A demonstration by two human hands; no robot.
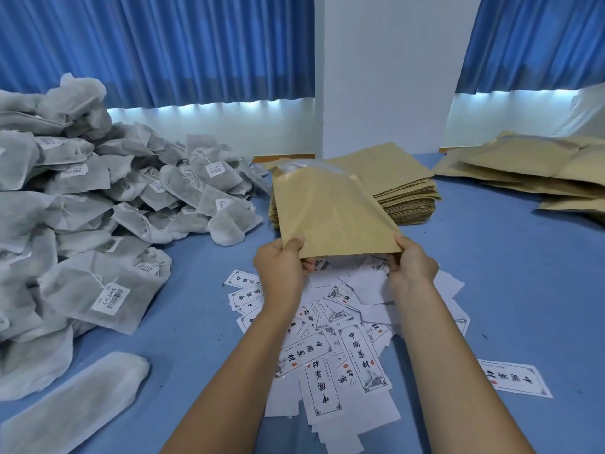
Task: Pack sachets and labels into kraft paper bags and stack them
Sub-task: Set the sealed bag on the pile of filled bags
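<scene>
While I hold the kraft paper bag (330, 211) by its near edge, it slopes up and away from me over the blue table (491, 273). My left hand (281, 267) pinches the near left corner, thumb on top and fingers curled underneath. My right hand (411, 265) pinches the near right corner the same way. The bag's far end sits in front of a neat stack of flat bags (402, 191); whether it touches that stack I cannot tell. Something pale shows at the bag's far end, too blurred to name. Directly under my wrists lies a loose scatter of printed labels (327, 348), overlapping one another, and one label (514, 376) lies apart to the right. To my left a big heap of grey sachets (82, 208) with small white tags spills across the table, and a long sachet (75, 404) lies near the front edge. Far right, several bulging kraft bags (530, 172) lie on one another. Blue curtains (157, 44) hang behind
</scene>
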